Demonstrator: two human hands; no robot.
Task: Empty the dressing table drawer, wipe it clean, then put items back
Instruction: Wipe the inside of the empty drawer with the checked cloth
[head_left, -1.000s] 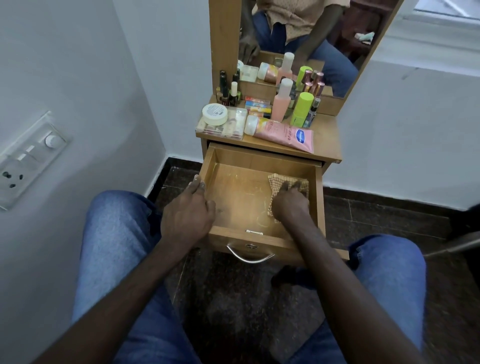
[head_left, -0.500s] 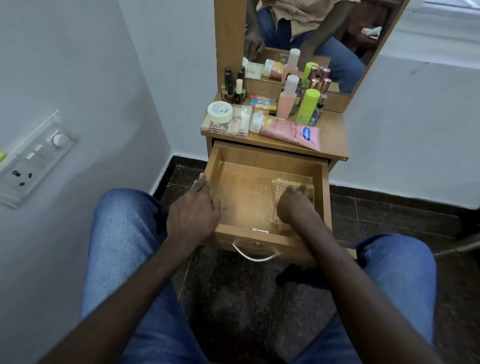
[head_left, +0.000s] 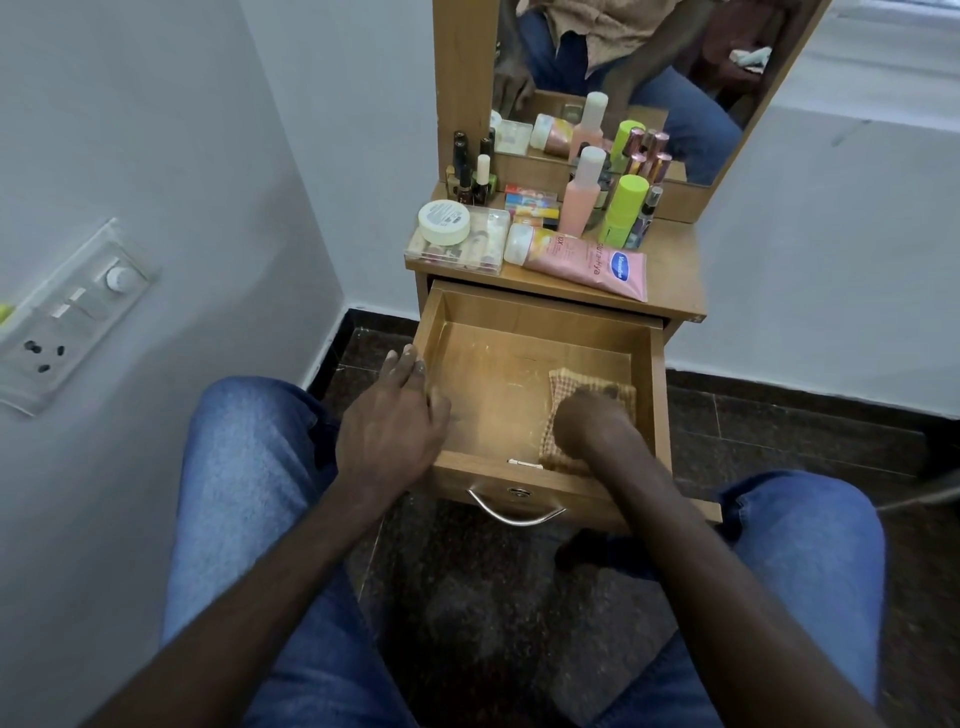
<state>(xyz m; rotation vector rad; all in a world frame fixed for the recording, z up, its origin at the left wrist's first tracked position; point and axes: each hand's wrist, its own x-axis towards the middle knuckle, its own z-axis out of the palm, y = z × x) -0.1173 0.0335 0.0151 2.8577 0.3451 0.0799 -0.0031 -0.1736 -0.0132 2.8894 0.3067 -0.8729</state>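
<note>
Grey wall with a switch plate fills the far left and has no part in the job. Next comes the left hand, laid on the left wall of the drawer with its fingers fairly straight and close together and the thumb over the rim, gripping nothing; it looks to be steadying the drawer. The drawer stands pulled out and holds no toiletries, so emptying appears done and wiping is the step in hand. Toward its right side a checked cloth lies on the drawer floor, near the right wall, under the right hand. That hand's fingers are somewhat blurred but seem to press flat on the cloth rather than bunch it. Above, on the table top, wait the clear box, pink tube, pink bottle and green bottle. The next move likely calls for dragging the cloth leftward over the rest of the floor and into the corners, with even pressure, before anything goes back.
</note>
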